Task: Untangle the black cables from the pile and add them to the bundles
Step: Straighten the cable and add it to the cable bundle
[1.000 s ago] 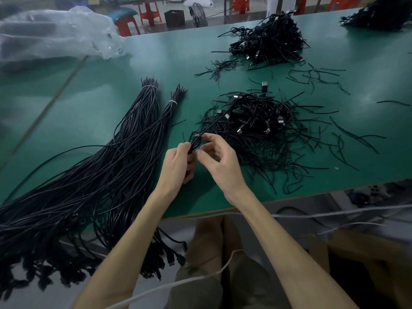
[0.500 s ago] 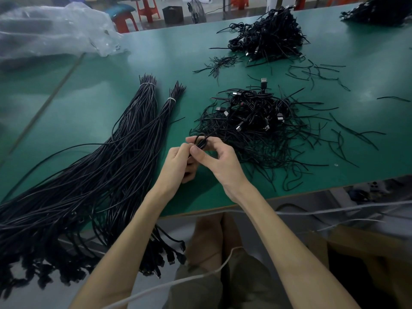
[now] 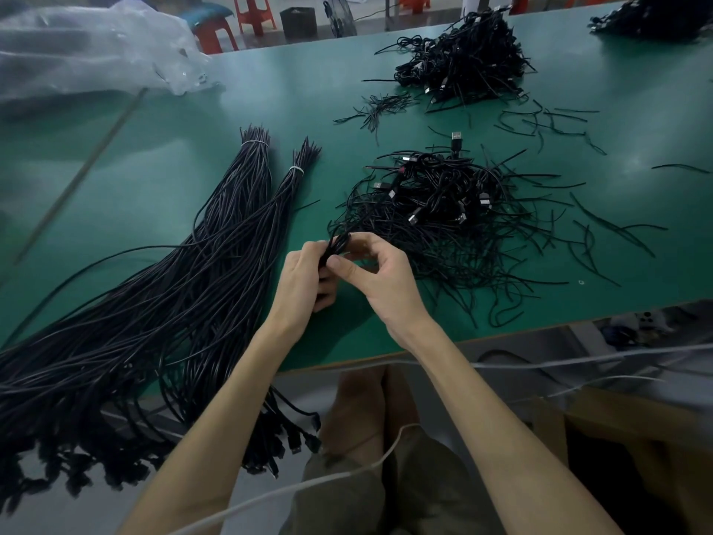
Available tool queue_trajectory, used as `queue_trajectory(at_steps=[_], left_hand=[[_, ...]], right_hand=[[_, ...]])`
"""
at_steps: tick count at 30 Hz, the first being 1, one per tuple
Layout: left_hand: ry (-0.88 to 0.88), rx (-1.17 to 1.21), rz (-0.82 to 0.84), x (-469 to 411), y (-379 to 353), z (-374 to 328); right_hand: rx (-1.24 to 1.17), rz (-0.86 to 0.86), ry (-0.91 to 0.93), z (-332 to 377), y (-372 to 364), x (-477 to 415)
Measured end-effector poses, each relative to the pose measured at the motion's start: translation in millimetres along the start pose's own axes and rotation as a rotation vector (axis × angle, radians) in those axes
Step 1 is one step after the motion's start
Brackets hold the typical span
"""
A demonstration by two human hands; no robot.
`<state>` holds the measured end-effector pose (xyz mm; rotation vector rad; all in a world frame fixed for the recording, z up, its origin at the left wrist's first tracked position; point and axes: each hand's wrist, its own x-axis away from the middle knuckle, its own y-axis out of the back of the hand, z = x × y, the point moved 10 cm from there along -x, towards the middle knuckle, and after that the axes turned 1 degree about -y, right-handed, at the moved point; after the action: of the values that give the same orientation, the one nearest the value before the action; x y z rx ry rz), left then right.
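Both hands meet over the near part of the green table [image 3: 270,102], just at the near-left fringe of the pile [image 3: 436,210]. The left hand [image 3: 304,276] has its fingers curled in, gripping a small folded cable [image 3: 337,243] whose loops stick up above the knuckles. The right hand [image 3: 380,279] pinches the same cable between thumb and bent forefinger, its other fingers arched loosely above. The cable's strands run from the fingers back into the pile, a loose black tangle with several metal plugs showing. Left of the hands lie two bundles [image 3: 247,179], side by side, each cinched near its far end by a pale tie [image 3: 296,169]; their near ends fan out and hang over the table's edge. Further back sits a second pile [image 3: 463,59], with short black scraps [image 3: 540,121] scattered around it and to the right. A clear plastic bag [image 3: 88,52] lies at the far left, and red stools [image 3: 250,13] stand beyond the table. A white cord [image 3: 270,500] crosses the person's lap.
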<state>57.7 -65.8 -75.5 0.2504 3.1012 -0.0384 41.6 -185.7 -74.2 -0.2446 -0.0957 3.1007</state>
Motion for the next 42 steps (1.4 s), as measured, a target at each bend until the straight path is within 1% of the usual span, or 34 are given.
queue_trajectory(at_steps=[3, 9, 13, 17, 23, 27, 38, 40, 42], left_hand=[[0.012, 0.009, -0.038, -1, 4, 0], [0.011, 0.002, -0.059, 1, 5, -2], [-0.003, 0.003, -0.053, 2, 5, -4], [-0.009, -0.009, -0.046, 2, 5, -4], [0.000, -0.027, -0.045, 2, 3, -3], [0.007, -0.053, -0.037, 2, 1, -3], [0.023, -0.073, -0.051, 0, 2, 0], [-0.001, -0.112, -0.074, 0, 4, 0], [-0.067, -0.183, -0.108, 0, 8, -7]], right_hand=[[-0.003, -0.014, 0.005, -1, 2, -1], [0.071, -0.028, 0.010, -1, 1, -1], [0.092, -0.017, 0.021, 1, -1, 0], [0.164, 0.005, 0.040, 5, -6, 2], [0.257, -0.110, 0.071, 11, 3, 5], [0.262, -0.135, 0.059, 11, 6, 4], [0.270, -0.160, 0.108, 16, 9, 6], [0.265, -0.171, 0.101, 16, 10, 6], [0.252, -0.181, 0.085, 15, 12, 5]])
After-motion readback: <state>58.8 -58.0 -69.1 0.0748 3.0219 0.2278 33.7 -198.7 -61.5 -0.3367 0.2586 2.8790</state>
